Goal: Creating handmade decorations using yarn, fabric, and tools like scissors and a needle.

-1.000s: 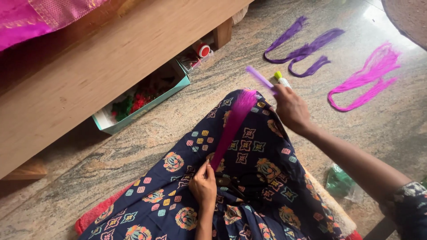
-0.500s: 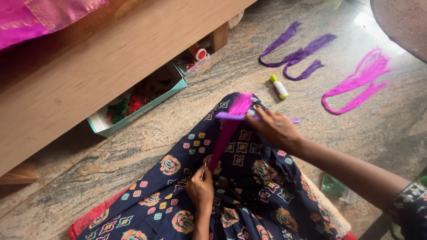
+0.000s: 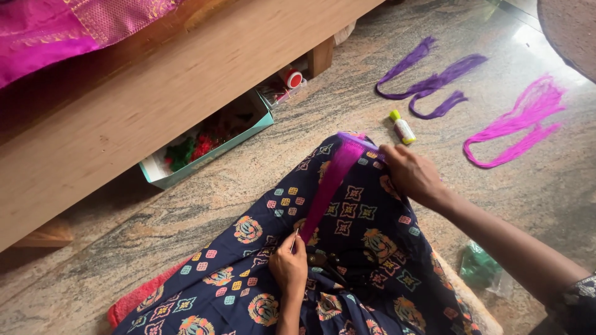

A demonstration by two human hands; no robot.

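Note:
I sit on the floor with a dark blue patterned cloth (image 3: 360,242) over my knee. A strip of pink threads (image 3: 329,180) lies stretched along the knee. My right hand (image 3: 413,175) pinches its far end, where a small purple comb-like piece (image 3: 355,140) sits across the threads. My left hand (image 3: 288,267) pinches the near end of the strip, with a thin needle-like tip showing above its fingers.
A small glue bottle with a yellow cap (image 3: 402,127) lies on the stone floor beyond my knee. Purple thread bundles (image 3: 434,80) and pink thread bundles (image 3: 521,124) lie further right. A teal box of craft bits (image 3: 205,146) sits under a wooden bed frame (image 3: 155,105). A green plastic bag (image 3: 481,267) lies at right.
My right hand came back from near the glue bottle with the purple piece and set it on the far end of the pink strip. The left hand stayed put.

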